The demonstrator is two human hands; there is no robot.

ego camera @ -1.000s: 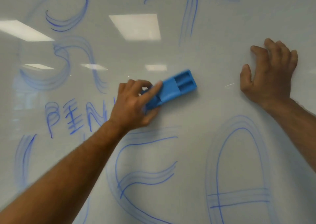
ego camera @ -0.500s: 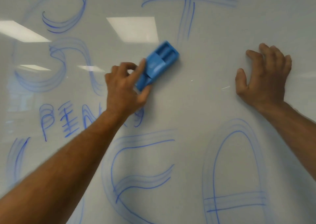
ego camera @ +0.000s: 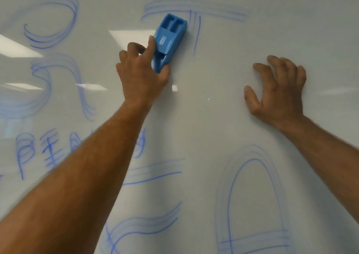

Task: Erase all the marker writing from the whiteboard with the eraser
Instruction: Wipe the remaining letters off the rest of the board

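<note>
Two bare arms reach up from the bottom corners of the frame across a shiny whiteboard (ego camera: 209, 106) that fills the whole picture, with blue marker writing (ego camera: 250, 195) still all around and ceiling lights mirrored at the left. The left hand (ego camera: 141, 73) grips the low end of the blue eraser (ego camera: 169, 40) near the top middle, and the eraser lies tilted on the board just left of the T's stem. The right hand (ego camera: 279, 92) rests on a bare patch at the middle right with its fingers spread and bent, holding nothing.
</note>
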